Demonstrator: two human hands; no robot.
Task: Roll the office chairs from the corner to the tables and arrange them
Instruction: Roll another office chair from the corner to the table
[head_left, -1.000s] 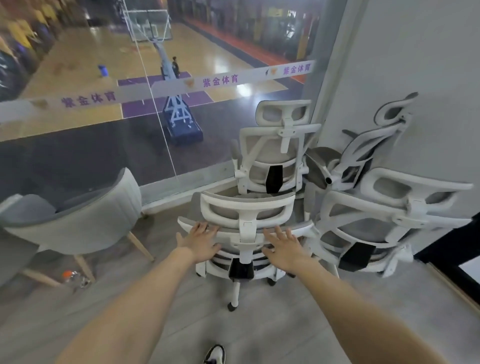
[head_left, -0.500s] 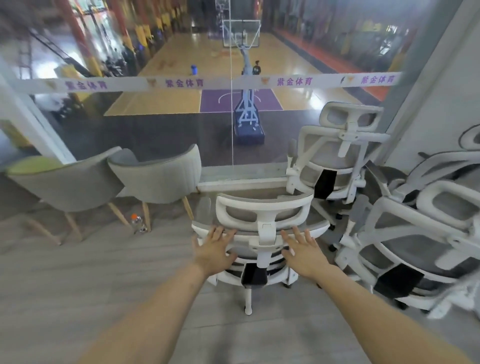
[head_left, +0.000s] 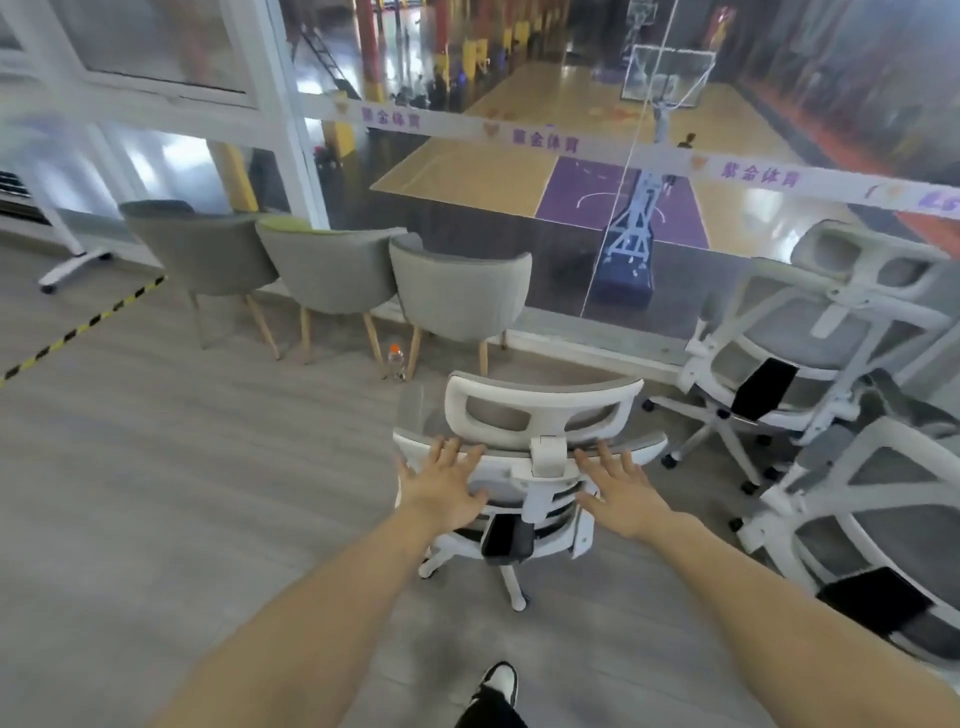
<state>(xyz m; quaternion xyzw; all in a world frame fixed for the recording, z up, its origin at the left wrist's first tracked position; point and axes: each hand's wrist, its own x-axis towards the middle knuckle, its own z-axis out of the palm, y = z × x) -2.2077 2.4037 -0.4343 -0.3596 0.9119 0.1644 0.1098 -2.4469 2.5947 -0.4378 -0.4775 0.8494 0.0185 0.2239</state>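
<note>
A white-framed office chair (head_left: 540, 415) with grey mesh stands on the floor in front of me, its back towards me. My left hand (head_left: 447, 486) lies flat on the left side of its backrest top, fingers spread. My right hand (head_left: 618, 486) lies flat on the right side, on the other side of the headrest post. Two more white office chairs stay at the right: one by the glass (head_left: 810, 332) and one nearer me (head_left: 872, 530).
Three grey tub chairs (head_left: 457, 296) with wooden legs line the glass wall (head_left: 519, 171) at the left. A small bottle (head_left: 396, 358) stands on the floor beside them. Yellow-black tape (head_left: 83, 327) runs across the floor at far left. My shoe (head_left: 498, 680) shows below.
The chair under my hands has turned and rolled left, away from the cluster of chairs in the corner. My view has swung left, and more tub chairs have come into sight.
</note>
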